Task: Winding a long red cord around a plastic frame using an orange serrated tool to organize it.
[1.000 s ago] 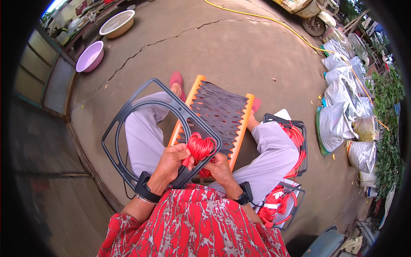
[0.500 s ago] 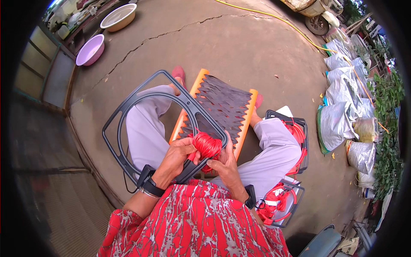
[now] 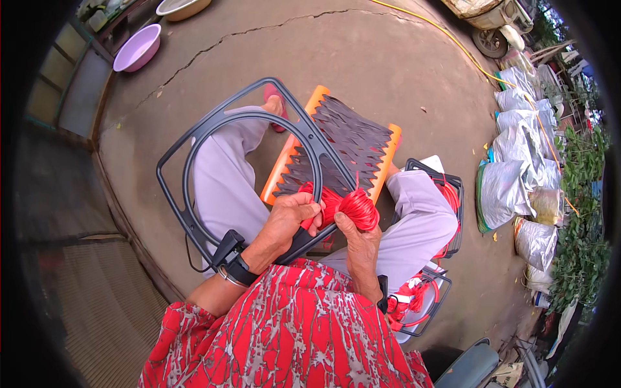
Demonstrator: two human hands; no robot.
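Note:
A dark grey plastic frame (image 3: 313,137) with a round inner ring lies tilted across my lap. At its near right corner is a wound bundle of red cord (image 3: 359,211). My right hand (image 3: 362,249) is closed round the near side of this bundle, thumb on top. My left hand (image 3: 296,216) pinches at the ring's edge beside more red strands; its fingertips partly hide what they grip. Between my legs stands a low stool (image 3: 339,145) with orange rails and a dark woven seat.
To my right, more dark frames (image 3: 460,213) hold red cord, with another red cord coil (image 3: 414,301) nearer me. Silvery sacks (image 3: 508,194) line the right side. A purple basin (image 3: 138,48) sits far left, and a yellow hose (image 3: 446,35) crosses the concrete at the back.
My right hand has moved right with the cord bundle, through or past the frame's corner. My left hand has shifted slightly right and stays at the ring. The whole view has tilted a little.

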